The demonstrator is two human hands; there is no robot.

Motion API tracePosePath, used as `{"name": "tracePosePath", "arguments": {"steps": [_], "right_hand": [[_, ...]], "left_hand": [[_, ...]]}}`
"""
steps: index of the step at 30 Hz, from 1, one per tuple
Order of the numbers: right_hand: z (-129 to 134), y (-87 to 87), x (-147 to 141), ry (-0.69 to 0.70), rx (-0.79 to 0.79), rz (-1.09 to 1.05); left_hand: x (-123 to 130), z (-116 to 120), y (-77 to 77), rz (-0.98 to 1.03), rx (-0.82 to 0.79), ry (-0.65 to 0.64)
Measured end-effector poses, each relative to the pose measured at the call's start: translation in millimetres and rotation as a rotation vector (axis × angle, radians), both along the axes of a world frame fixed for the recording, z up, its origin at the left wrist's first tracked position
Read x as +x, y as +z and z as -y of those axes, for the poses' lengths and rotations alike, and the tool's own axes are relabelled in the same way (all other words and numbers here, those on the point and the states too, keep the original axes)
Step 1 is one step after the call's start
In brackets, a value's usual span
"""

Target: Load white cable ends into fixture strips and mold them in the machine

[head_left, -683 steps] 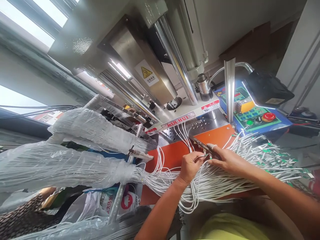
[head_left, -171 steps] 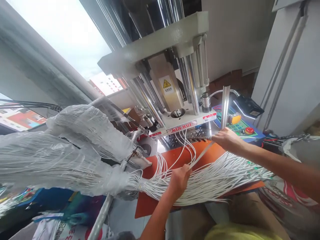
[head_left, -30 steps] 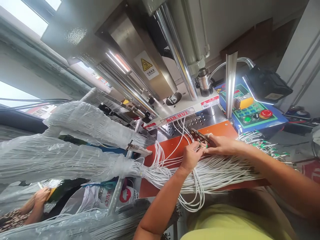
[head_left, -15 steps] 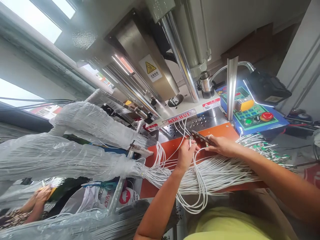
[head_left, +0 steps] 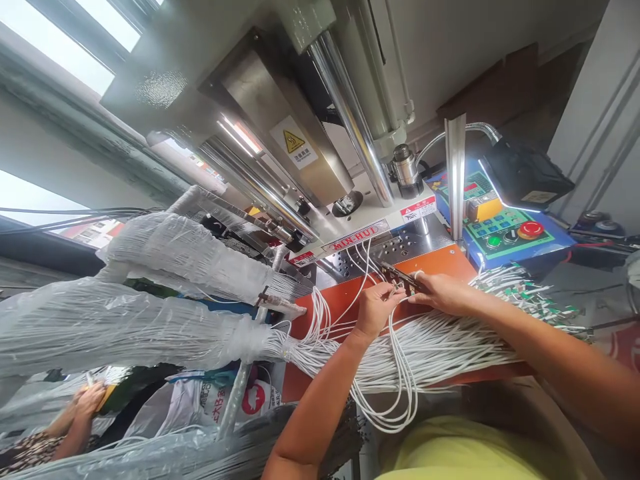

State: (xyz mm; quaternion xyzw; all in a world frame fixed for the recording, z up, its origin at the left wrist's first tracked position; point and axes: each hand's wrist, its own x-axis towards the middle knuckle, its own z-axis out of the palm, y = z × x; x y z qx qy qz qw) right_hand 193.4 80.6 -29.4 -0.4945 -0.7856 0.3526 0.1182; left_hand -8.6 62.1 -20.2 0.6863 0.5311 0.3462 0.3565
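My left hand point(head_left: 376, 311) is closed in a pinch on the end of a white cable, against a dark metal mould plate point(head_left: 394, 274). My right hand point(head_left: 443, 293) grips the plate's near end, with thumb and fingers around it. White cables point(head_left: 395, 347) hang from the plate in a loop over the front edge of the orange board point(head_left: 445, 265). A thick bundle of white cables point(head_left: 450, 340) lies across that board under both forearms. The cable end between my left fingertips is mostly hidden.
Behind the board stands a press point(head_left: 360, 235), with white cables running into it. At right is a blue control box point(head_left: 520, 233) with a red button, beneath a black lamp point(head_left: 527, 175). Plastic-wrapped cable bundles point(head_left: 150, 320) fill the left. Another person's hands point(head_left: 90, 400) show at lower left.
My left hand has shifted slightly, its fingertips now at the mould plate with the cable end. My right hand keeps its grip. The view has shifted a little.
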Motion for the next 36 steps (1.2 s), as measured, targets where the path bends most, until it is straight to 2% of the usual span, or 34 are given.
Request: {"name": "tracePosePath", "arguments": {"steps": [9, 18, 22, 25, 28, 31, 34, 36], "right_hand": [[-2, -5.2, 1, 0.001, 0.016, -0.029], [1, 0.5, -2, -0.018, 0.031, 0.046], [1, -1.1, -4, -0.04, 0.044, 0.069], [1, -2.1, -3, -0.037, 0.035, 0.03], [1, -1.4, -2, -0.039, 0.015, -0.004], [0, -0.2, -2, -0.041, 0.002, -0.017], [0, 0.8, -2, -0.041, -0.007, -0.03], [1, 1.4, -2, -0.042, -0.015, -0.03]], "left_hand": [[1, -2, -4.7, -0.152, 0.099, -0.019], [5, -5, -8.6, -0.202, 0.144, 0.035], [5, -9, -5.7, -0.104, 0.023, 0.051], [4, -11, 1.0, 0.093, -0.138, 0.063], [0, -12, 8.8, 0.309, -0.278, 0.133], [-6, -12, 12.2, 0.394, -0.353, 0.175], [-14, -10, 9.4, 0.209, -0.352, 0.207], [-18, -8, 6.2, -0.001, -0.228, 0.239]]}}
